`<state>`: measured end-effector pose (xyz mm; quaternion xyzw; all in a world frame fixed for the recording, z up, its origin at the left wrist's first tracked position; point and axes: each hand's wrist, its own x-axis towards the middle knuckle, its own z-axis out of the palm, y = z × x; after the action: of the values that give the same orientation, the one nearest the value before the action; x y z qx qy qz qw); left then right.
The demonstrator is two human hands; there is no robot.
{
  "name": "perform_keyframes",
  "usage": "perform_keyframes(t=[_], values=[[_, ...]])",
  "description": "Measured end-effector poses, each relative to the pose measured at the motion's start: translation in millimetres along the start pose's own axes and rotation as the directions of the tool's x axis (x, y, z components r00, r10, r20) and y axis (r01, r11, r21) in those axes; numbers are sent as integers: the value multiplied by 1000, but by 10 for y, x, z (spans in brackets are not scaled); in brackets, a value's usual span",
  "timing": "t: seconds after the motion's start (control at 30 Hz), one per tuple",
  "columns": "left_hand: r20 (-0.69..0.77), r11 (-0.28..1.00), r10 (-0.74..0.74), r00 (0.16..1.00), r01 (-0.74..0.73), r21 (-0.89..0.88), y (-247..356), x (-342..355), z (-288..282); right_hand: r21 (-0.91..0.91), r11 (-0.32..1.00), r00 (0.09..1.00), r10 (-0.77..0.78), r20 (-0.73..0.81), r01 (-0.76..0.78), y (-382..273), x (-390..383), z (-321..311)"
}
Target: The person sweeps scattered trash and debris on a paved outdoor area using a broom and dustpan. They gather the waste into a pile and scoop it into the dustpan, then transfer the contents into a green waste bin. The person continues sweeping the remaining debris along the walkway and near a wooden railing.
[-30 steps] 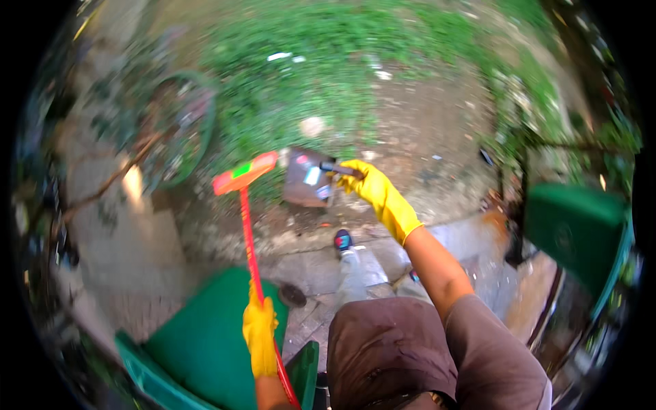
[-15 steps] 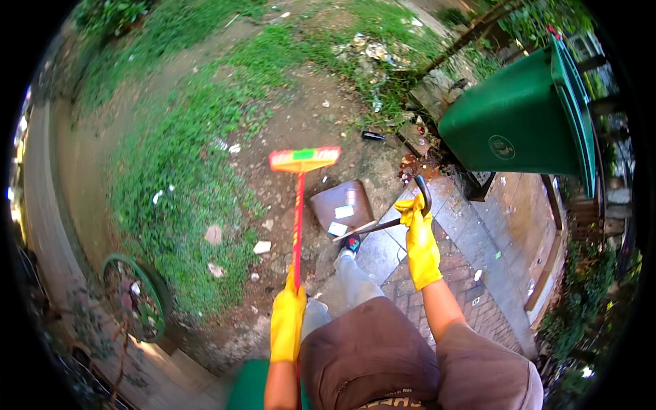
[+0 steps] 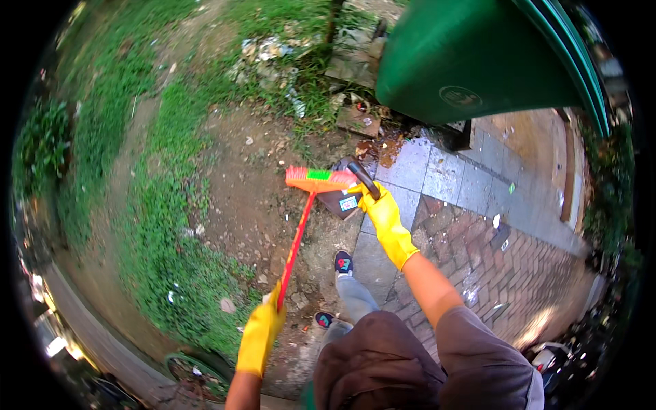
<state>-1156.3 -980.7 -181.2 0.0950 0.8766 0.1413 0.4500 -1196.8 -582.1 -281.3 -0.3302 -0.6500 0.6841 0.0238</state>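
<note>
Both my hands wear yellow rubber gloves. In my left hand (image 3: 260, 336) is the red stick of a broom (image 3: 295, 249); the fingers wrap round it. The broom's orange head with red and green bristles reaches out in front and overlaps the dustpan in view. My right hand (image 3: 385, 222) grips the curved black handle of a long-handled dustpan (image 3: 336, 203). The brown pan lies past my feet, partly covered by the broom head and the glove; a pale label shows on it. Whether broom and pan touch I cannot tell.
A large green wheeled bin (image 3: 444, 61) stands at the far right. Wet brown litter (image 3: 389, 152) lies on the paving below it. Scattered rubbish (image 3: 270, 51) sits in the grass farther off. Brick paving (image 3: 471, 256) spreads to the right, and a green-rimmed round object (image 3: 225, 372) is near left.
My view has shifted toward the bin and paving. The broom head has moved right, over the dustpan, its stick now slanting. My right hand has brought the dustpan handle closer to the broom head.
</note>
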Motion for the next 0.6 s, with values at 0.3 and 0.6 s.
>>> perform_keyframes(t=[0.3,0.6], values=[[-28,968,-204,978,198,-153,1074,629,-297,170,967,953,-142,-268,192,-124,-455,-990],[-156,982,17,988,13,191,1845,2049,-25,101,985,862,-70,-502,139,-206,-578,-1278]])
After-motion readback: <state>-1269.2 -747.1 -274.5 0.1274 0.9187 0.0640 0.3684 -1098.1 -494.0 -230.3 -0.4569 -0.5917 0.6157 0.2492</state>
